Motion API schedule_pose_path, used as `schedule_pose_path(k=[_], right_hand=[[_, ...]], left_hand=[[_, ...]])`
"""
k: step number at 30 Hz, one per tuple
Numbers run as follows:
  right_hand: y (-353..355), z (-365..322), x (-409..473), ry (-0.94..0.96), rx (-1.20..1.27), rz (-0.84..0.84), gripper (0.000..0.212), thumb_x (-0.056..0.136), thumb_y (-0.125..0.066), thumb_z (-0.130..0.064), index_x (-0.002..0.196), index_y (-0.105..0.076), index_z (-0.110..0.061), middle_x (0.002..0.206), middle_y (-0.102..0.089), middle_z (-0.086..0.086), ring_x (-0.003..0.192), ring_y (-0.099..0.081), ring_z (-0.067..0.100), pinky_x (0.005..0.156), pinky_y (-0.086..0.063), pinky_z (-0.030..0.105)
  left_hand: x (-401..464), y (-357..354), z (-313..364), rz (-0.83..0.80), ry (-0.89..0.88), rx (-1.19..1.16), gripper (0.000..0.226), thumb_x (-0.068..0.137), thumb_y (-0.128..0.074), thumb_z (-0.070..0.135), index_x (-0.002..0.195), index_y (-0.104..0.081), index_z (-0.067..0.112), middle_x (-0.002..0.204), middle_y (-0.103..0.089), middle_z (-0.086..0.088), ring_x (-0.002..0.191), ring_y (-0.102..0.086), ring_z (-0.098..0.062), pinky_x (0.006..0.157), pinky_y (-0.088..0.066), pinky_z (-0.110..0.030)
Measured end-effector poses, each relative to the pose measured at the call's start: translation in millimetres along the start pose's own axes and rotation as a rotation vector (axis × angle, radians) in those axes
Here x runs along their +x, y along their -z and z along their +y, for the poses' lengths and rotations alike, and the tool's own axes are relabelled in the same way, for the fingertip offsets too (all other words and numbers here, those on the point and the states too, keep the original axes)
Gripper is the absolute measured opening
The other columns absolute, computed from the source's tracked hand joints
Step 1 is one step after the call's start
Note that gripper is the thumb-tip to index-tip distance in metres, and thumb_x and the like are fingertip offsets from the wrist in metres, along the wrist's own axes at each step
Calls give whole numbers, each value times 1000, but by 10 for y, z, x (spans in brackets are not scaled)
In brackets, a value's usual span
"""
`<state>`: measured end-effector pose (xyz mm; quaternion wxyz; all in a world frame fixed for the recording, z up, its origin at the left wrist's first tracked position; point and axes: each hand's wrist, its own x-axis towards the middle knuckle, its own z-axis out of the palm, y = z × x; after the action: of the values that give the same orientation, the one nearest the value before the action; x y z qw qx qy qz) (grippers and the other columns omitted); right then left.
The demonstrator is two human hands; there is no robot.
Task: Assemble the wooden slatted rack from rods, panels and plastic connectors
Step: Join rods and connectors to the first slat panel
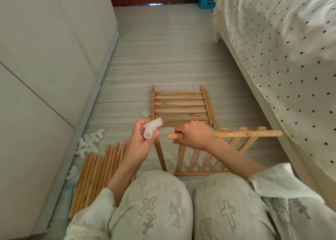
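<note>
My left hand [143, 141] pinches a white plastic T-connector [151, 128], one open end facing the rod tip. My right hand [194, 135] grips the top rail of a slatted wooden panel [241, 134] that stands tilted in front of my knees, near the rail's left end. The rail's bare tip pokes out just right of the connector, a small gap between them. A second slatted panel [181, 107] lies flat on the floor beyond my hands. A bundle of loose wooden rods [96, 174] lies at lower left.
Several spare white connectors [90, 142] are heaped by the white cabinet [45, 76] on the left; another one [146, 114] lies left of the flat panel. One loose rod [160, 155] lies between my hands. A bed with a dotted sheet [283, 45] runs along the right.
</note>
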<state>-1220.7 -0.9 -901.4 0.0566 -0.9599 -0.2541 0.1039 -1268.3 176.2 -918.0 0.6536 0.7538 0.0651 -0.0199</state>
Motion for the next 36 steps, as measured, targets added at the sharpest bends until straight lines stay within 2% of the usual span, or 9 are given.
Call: schedule_pose_path(k=[6,9,11,18,24,27,30,34,36], right_hand=[[-9,6,-11,6,-2,6,28,91,-52,-48,99,-61,-23,94,-66,0,90,-61,22,74,-45,32],[-7,15,-1,4,3,13,29,91,-51,-48,99,-61,-23,93,-67,0,89,-61,22,75,-46,33],[-7,16,6,6,1,16,29,91,-51,-48,100,-62,-23,92,-67,0,89,-61,22,75,-46,33],[-2,10,6,6,-3,17,28,91,-51,-48,99,-61,-24,92,-66,-1,89,-60,21,74,-46,33],[-6,14,6,-1,6,31,25,92,-50,-46,96,-62,-24,88,-66,-1,85,-61,20,72,-47,32],[-14,14,-14,13,6,41,24,92,-50,-45,90,-61,-24,87,-66,-2,83,-60,20,70,-45,31],[-13,5,-49,25,18,62,22,92,-50,-44,82,-59,-27,84,-66,-3,81,-61,20,70,-47,31],[-38,-31,-86,18,8,84,24,93,-48,-40,86,-65,-24,82,-66,-1,77,-61,22,68,-47,31],[-57,-36,-105,12,2,90,20,92,-49,-37,84,-63,-25,84,-67,-1,78,-61,23,68,-47,32]], left_hand=[[1,-18,23,-2,-64,104,30,91,-57,7,110,-45,27,101,-59,4,89,-56,-10,72,-45,-15],[-17,5,-19,31,-50,85,31,91,-58,9,116,-44,21,105,-62,2,92,-59,-9,71,-45,-11],[-33,-1,-64,14,-28,83,30,90,-59,12,113,-44,24,108,-64,-2,97,-61,-12,74,-46,-15],[-77,-50,-152,8,2,273,29,89,-63,15,109,-44,24,96,-60,15,86,-55,6,64,-41,-5],[-58,-13,-145,-56,-84,499,20,92,-58,19,107,-45,22,78,-56,9,69,-52,-4,55,-38,-11],[-62,-13,-139,-58,-123,578,20,93,-56,19,110,-46,20,77,-55,4,66,-50,-5,55,-38,-12],[-77,-38,-115,-31,-128,635,24,93,-56,17,116,-47,15,80,-56,-2,66,-50,-11,55,-36,-22],[-112,-91,-102,-3,-142,709,28,94,-54,15,120,-45,11,84,-49,0,64,-42,-3,54,-32,-10],[-106,-116,-87,0,-128,714,28,94,-53,16,121,-44,12,84,-50,0,68,-50,-10,52,-31,-15]])
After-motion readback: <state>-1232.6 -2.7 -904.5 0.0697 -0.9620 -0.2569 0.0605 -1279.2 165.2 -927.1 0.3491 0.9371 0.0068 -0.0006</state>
